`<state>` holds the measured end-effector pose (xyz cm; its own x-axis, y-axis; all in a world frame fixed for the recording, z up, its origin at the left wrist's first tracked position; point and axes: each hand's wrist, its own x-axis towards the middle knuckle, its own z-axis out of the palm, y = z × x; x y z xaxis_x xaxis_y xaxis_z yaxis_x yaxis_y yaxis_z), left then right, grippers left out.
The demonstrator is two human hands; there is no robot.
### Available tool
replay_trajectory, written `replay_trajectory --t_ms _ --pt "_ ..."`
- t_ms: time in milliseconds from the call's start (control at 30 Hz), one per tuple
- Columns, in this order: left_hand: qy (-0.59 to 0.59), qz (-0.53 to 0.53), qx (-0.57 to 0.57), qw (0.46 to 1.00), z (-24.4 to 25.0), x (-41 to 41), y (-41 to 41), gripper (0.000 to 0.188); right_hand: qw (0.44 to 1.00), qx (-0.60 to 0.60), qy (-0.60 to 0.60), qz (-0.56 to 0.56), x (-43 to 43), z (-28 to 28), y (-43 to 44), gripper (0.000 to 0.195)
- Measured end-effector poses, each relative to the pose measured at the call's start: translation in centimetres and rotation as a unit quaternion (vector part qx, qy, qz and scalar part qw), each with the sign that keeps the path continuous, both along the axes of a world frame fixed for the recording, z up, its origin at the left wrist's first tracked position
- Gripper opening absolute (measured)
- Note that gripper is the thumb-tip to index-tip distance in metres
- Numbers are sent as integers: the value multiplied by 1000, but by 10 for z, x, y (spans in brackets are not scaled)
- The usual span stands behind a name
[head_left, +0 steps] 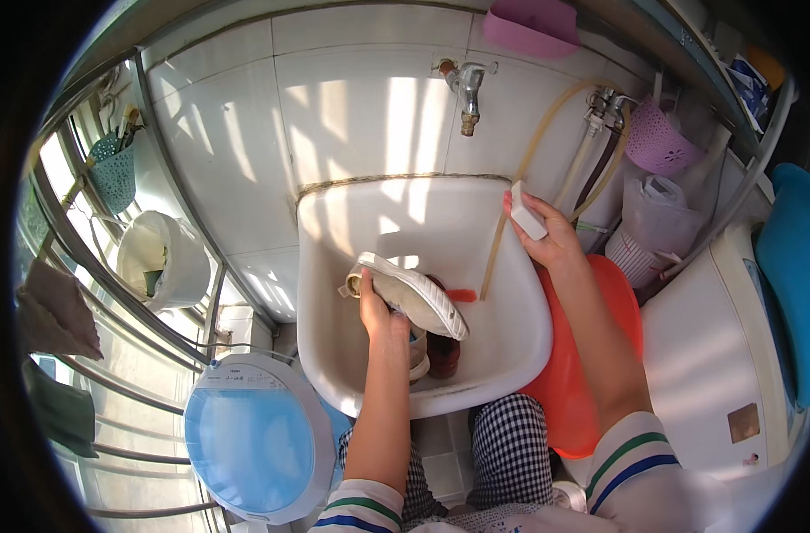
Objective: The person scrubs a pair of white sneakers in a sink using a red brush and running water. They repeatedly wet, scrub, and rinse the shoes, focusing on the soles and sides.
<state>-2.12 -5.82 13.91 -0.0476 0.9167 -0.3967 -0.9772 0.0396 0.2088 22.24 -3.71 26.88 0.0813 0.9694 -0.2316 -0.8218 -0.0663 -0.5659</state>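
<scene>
My left hand (382, 313) grips a pale beige shoe (415, 300) by its opening, the white sole tipped up and to the right. The shoe hangs over a white ceramic sink (525, 333). To the right, above the sink's rim, my right hand (555, 233) holds a white block (528, 212) that looks like a sponge or soap. Beneath the held shoe, a second light shoe (418, 356) and a dark reddish object (443, 356) sit in the basin, both partly hidden. An orange-red piece, perhaps a brush end (462, 294), shows beside the held shoe.
A brass-tipped tap (469, 100) juts from the tiled wall over the sink. A yellowish hose (521, 173) runs down into the basin. An orange-red plastic basin (598, 333) stands at the right, near a white appliance (705, 346). A small blue-lidded washer (248, 440) stands at the left.
</scene>
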Motion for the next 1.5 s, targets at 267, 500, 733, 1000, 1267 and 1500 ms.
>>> replay_trajectory --t_ms 267,500,733,1000,1267,1500 --pt "-189 83 23 978 -22 -37 19 24 965 7 -121 234 -3 -9 -64 45" --pt "-194 30 41 980 -6 -28 11 32 925 229 -287 100 5 143 -1 45" --pt "-182 3 44 982 28 -20 -4 36 909 197 -365 -38 15 249 90 34" --pt "-189 -46 128 972 16 -24 -3 43 925 211 -316 7 43 260 173 32" --pt "-207 -84 157 962 17 -31 -8 48 809 338 -432 -212 -24 149 73 38" --pt "-64 -183 204 960 29 3 -16 49 344 487 -802 -32 -110 -33 -49 42"
